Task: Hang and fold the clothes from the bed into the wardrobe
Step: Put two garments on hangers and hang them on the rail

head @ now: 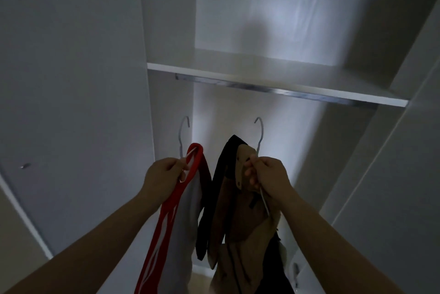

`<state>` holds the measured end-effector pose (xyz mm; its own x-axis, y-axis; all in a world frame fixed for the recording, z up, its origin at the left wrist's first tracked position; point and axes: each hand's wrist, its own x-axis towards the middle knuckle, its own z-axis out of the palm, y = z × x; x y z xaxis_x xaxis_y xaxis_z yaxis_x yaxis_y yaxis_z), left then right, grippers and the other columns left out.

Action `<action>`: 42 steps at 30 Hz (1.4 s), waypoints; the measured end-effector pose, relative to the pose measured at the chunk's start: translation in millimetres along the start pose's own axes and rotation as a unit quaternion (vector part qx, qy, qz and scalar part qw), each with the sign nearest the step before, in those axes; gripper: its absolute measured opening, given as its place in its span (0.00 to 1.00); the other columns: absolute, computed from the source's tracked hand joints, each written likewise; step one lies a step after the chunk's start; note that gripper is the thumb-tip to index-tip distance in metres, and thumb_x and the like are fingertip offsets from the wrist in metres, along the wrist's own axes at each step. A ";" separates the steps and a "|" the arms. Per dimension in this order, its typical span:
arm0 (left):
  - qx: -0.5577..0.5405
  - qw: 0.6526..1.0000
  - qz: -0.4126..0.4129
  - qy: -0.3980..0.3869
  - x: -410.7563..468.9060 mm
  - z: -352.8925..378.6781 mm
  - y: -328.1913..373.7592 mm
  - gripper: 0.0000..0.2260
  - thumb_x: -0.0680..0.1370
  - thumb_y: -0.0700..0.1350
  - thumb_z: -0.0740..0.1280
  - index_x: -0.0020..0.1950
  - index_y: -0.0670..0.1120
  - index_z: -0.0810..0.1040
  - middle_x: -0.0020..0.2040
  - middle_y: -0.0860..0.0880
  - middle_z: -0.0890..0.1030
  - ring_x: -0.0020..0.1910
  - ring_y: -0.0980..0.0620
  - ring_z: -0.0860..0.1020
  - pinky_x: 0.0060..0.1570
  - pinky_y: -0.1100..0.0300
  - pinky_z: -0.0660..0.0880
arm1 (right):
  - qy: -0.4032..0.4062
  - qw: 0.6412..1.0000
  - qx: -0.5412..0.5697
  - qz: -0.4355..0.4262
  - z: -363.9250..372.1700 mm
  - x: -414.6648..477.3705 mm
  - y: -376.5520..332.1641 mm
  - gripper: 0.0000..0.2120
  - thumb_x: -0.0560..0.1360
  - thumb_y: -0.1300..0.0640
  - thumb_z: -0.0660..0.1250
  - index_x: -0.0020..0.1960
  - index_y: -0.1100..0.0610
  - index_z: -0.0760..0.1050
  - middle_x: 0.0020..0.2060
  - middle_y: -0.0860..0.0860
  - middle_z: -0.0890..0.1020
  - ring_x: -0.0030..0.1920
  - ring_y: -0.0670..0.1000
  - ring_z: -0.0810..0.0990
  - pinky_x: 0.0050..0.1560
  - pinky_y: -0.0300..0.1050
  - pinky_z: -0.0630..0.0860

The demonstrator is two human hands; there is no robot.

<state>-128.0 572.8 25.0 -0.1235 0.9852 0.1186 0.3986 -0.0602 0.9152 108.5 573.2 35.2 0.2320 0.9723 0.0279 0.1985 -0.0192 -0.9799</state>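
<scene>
I face an open white wardrobe with a shelf (238,74) and a metal hanging rail (273,90) just under it. My left hand (164,179) grips a wire hanger (183,134) carrying a red and white garment (171,222). My right hand (266,177) grips a second wire hanger (260,134) carrying a tan and black garment (235,222). Both hooks point up and sit below the rail, not touching it. The clothes hang down between my forearms.
The wardrobe's left side panel (166,32) and an open door (71,103) stand at the left. Another white panel (392,151) rises at the right. A small metal fitting (296,270) shows low on the right wall.
</scene>
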 end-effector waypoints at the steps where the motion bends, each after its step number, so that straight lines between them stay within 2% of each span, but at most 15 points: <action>1: -0.006 1.000 -0.008 0.002 9.7 0.9 -5.3 0.15 0.81 0.49 0.59 0.40 0.47 0.81 0.29 0.52 0.79 0.20 0.62 0.70 0.25 0.69 0.67 | -0.009 1.000 0.003 0.003 6.8 11.2 1.6 0.17 0.81 0.53 0.61 0.41 0.61 0.80 0.29 0.52 0.81 0.22 0.44 0.76 0.24 0.34 0.73; 9: -0.029 0.999 -0.041 0.003 96.9 6.7 -43.2 0.16 0.81 0.49 0.59 0.41 0.45 0.82 0.32 0.50 0.79 0.23 0.58 0.71 0.26 0.66 0.68 | -0.051 0.999 0.008 0.016 61.0 100.1 11.3 0.16 0.82 0.55 0.59 0.42 0.62 0.79 0.25 0.48 0.79 0.21 0.43 0.75 0.23 0.33 0.72; 14: -0.036 0.998 -0.052 -0.015 135.0 15.6 -73.5 0.16 0.82 0.48 0.58 0.42 0.43 0.81 0.31 0.50 0.78 0.21 0.62 0.69 0.23 0.71 0.66 | -0.031 0.999 -0.027 0.013 92.7 152.5 29.1 0.17 0.82 0.55 0.60 0.41 0.62 0.80 0.27 0.52 0.80 0.23 0.45 0.77 0.25 0.35 0.74; 21: -0.044 0.997 -0.063 -0.016 166.2 19.2 -95.1 0.15 0.82 0.46 0.58 0.42 0.44 0.81 0.31 0.51 0.79 0.22 0.60 0.70 0.25 0.70 0.66 | -0.010 1.000 -0.016 0.018 121.8 215.0 30.9 0.18 0.81 0.56 0.60 0.39 0.65 0.79 0.24 0.53 0.79 0.23 0.50 0.76 0.24 0.39 0.75; 25: -0.035 0.998 -0.052 0.002 191.3 18.0 -98.0 0.16 0.82 0.49 0.58 0.42 0.44 0.81 0.32 0.50 0.79 0.22 0.62 0.71 0.28 0.67 0.66 | -0.004 1.000 -0.027 0.013 142.5 263.2 17.2 0.19 0.81 0.56 0.60 0.37 0.64 0.79 0.22 0.52 0.79 0.22 0.49 0.77 0.23 0.38 0.75; 30: -0.055 0.996 -0.069 0.023 215.2 17.2 -114.9 0.14 0.82 0.47 0.59 0.41 0.47 0.80 0.30 0.52 0.78 0.24 0.64 0.73 0.32 0.65 0.67 | -0.018 1.000 -0.013 0.016 178.9 323.3 7.9 0.17 0.80 0.61 0.60 0.36 0.65 0.77 0.20 0.51 0.78 0.20 0.48 0.76 0.22 0.37 0.74; 37: -0.067 0.991 -0.095 0.063 243.9 19.6 -144.7 0.13 0.81 0.44 0.60 0.40 0.44 0.81 0.29 0.51 0.78 0.22 0.63 0.71 0.25 0.72 0.65 | -0.031 0.999 -0.018 -0.002 227.0 391.6 12.4 0.16 0.80 0.63 0.58 0.36 0.64 0.77 0.20 0.51 0.78 0.19 0.47 0.75 0.22 0.37 0.74; 42: -0.087 0.986 -0.119 0.081 259.5 25.9 -157.6 0.12 0.80 0.42 0.60 0.42 0.42 0.80 0.30 0.50 0.78 0.23 0.62 0.71 0.23 0.72 0.64 | -0.035 0.999 0.013 -0.013 247.0 422.7 16.4 0.17 0.81 0.60 0.57 0.37 0.63 0.77 0.23 0.52 0.78 0.20 0.48 0.75 0.23 0.38 0.74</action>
<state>-199.3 842.2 -98.4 -0.3438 0.9371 -0.0598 0.1808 0.1286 0.9751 -25.5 1041.4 -17.8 0.1589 0.9865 0.0400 0.1792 0.0110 -0.9837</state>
